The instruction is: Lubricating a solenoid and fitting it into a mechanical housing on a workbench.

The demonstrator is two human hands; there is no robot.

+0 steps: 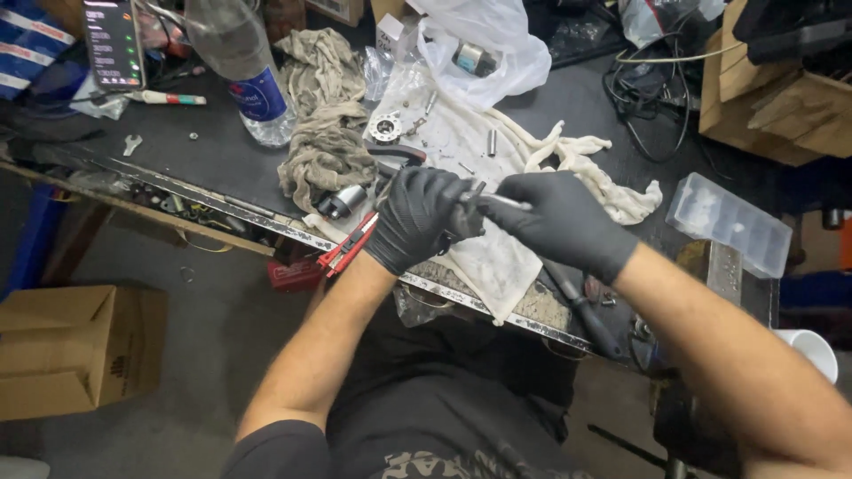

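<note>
Small dark part [461, 222] clamped in the black-gloved left hand [417, 217], fingers curled tight around it, just above the front edge of the workbench [222, 151] and over a stained white cloth [488, 257]. Pinched in the closed fingers of the gloved right hand [555, 222], a thin metal rod [504, 202], tip meeting the part; too small to tell whether inside it or only touching. Looks like the middle of fitting or probing work, rod against part, not yet parted. Calls next for a steady left grip and a straight, gentle line on the rod, with the cloth below to catch anything dropped. Just left of the left hand, at the front edge, a red-handled tool [349, 246] and a short metal cylinder [342, 201]. Further back on the cloth, a round metal fitting [385, 129] among loose pins and screws. Beside these, a crumpled grey rag [324, 133], then a clear plastic bottle [240, 62] and a lit phone [114, 40] toward the back left corner. At the back edge, a white plastic bag [497, 44]; to the right, black cables [643, 98], wooden blocks [781, 89] and a clear plastic box [728, 222] near the right edge. On the floor at left, a cardboard box [75, 346]; low at right, a white cup [812, 350].
</note>
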